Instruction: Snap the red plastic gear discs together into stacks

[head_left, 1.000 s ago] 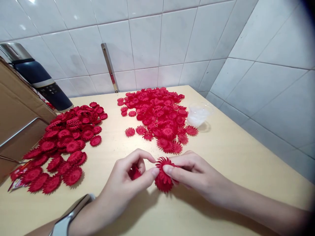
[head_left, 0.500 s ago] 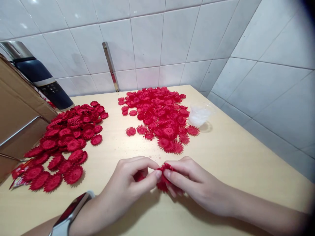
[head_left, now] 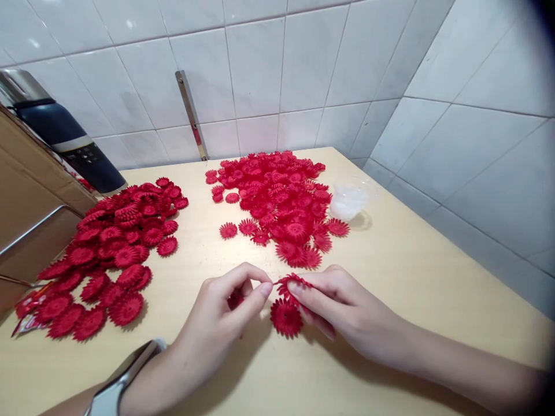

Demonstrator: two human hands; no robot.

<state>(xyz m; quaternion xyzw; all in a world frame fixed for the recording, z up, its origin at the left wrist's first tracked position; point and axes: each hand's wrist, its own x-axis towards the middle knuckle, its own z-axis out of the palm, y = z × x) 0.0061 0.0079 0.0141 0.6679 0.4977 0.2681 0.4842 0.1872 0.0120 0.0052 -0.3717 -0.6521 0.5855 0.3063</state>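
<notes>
My right hand (head_left: pixel 342 303) pinches a red fringed felt flower (head_left: pixel 282 287) between thumb and fingers. Just below it a second red flower disc (head_left: pixel 287 318) shows its round face and pointed petals; its right edge is at the same fingers. My left hand (head_left: pixel 228 309), with a watch (head_left: pixel 125 370) at the wrist, has thumb and index fingertip closed on a petal tip at the upper flower's left side. More red felt (head_left: pixel 235 299) shows behind the left fingers, mostly hidden.
A big heap of red flower discs (head_left: pixel 277 196) lies ahead on the table (head_left: pixel 390 277), another heap (head_left: pixel 125 242) at left. A clear plastic cup (head_left: pixel 349 199) stands right of the middle heap. At far left are a cardboard box (head_left: pixel 34 190) and a dark bottle (head_left: pixel 69 133).
My hands have drawn slightly apart, the left moving left with the petal tip in its pinch. The lower flower disc now shows its face more fully.
</notes>
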